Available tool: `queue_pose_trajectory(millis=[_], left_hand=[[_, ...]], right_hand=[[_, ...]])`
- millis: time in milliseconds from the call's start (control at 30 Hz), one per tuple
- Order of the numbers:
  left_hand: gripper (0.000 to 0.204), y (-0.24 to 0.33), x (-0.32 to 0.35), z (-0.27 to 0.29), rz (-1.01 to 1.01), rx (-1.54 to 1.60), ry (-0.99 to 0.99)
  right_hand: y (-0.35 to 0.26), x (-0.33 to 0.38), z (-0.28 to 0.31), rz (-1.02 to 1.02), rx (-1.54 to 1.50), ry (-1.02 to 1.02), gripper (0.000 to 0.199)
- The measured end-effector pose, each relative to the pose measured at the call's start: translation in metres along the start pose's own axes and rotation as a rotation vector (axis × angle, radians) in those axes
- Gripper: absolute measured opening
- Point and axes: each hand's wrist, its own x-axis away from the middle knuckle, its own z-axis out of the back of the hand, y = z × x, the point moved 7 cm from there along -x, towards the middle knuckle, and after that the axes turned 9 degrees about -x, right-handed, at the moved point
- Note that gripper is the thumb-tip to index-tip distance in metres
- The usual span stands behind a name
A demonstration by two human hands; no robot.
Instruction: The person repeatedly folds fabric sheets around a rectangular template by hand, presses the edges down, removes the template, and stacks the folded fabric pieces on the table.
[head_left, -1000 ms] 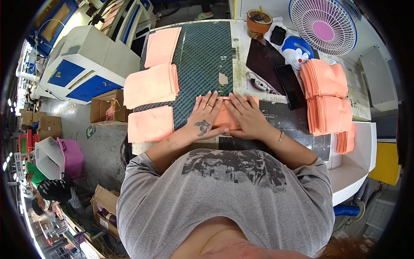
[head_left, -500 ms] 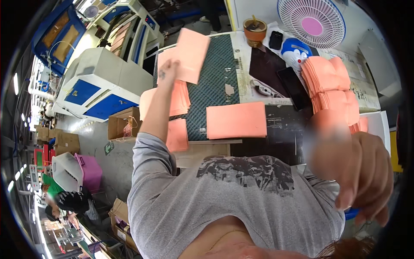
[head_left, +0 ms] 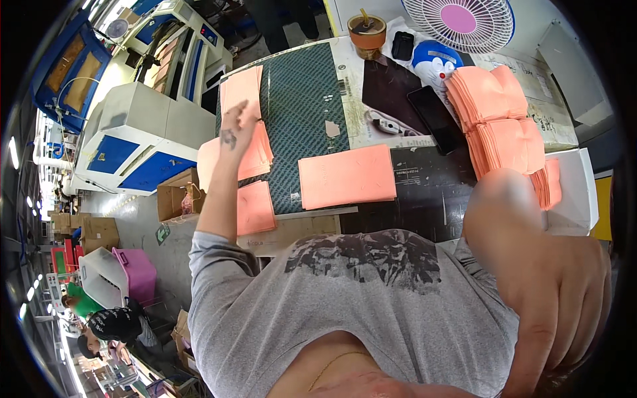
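My left hand [head_left: 239, 126] reaches to the far left of the table, fingers stretched out over a stack of salmon-pink sheets [head_left: 240, 86]. It grips nothing that I can see. More of these sheets [head_left: 259, 149] lie fanned beside and below my wrist, and a smaller pile [head_left: 255, 207] sits at the near left edge. A flat rectangular stack of pink pieces [head_left: 347, 177] lies at the front middle. Close to the camera at the lower right is my right hand [head_left: 561, 292], its back showing and its fingers extended downward; the fingertips are hidden.
Folded pink bundles [head_left: 494, 99] stand at the right. Near them are a black phone [head_left: 434, 119], a blue-and-white cartoon-faced object [head_left: 436, 63], a brown cup [head_left: 367, 38] and a fan [head_left: 458, 23]. A green patterned mat [head_left: 298, 106] covers the left tabletop. Machines [head_left: 126, 126] stand beyond.
The pink sheets lifted in my left hand now lie on the far-left stack, and the hand has loosened and lowered. My right hand has moved down, closer to the camera.
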Motion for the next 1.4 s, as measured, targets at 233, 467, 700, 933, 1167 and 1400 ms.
queue_pose_trajectory(millis=[233,467,700,933,1167,1400], left_hand=[[0.017,0.079,0.155,-0.036,-0.012,0.108,-0.420],[0.022,0.078,0.170,-0.038,0.069,-0.137,-0.386],[0.028,0.069,0.165,-0.044,0.094,-0.101,-0.474],[0.027,0.064,0.165,-0.046,0.071,-0.023,-0.495],[0.031,0.070,0.151,-0.042,0.087,0.316,-0.467],[0.050,0.078,0.124,-0.059,0.064,0.545,-0.275]], right_hand=[[0.019,-0.007,0.012,-0.045,-0.098,-0.061,0.036],[0.008,0.008,0.004,-0.081,-0.169,-0.127,0.038],[-0.002,0.027,0.006,-0.121,-0.203,-0.163,0.039],[-0.028,0.046,0.011,-0.170,-0.246,-0.233,0.041],[0.122,0.075,0.075,-0.643,0.199,0.394,0.043],[0.151,0.164,0.143,-0.845,0.406,0.924,0.028]])
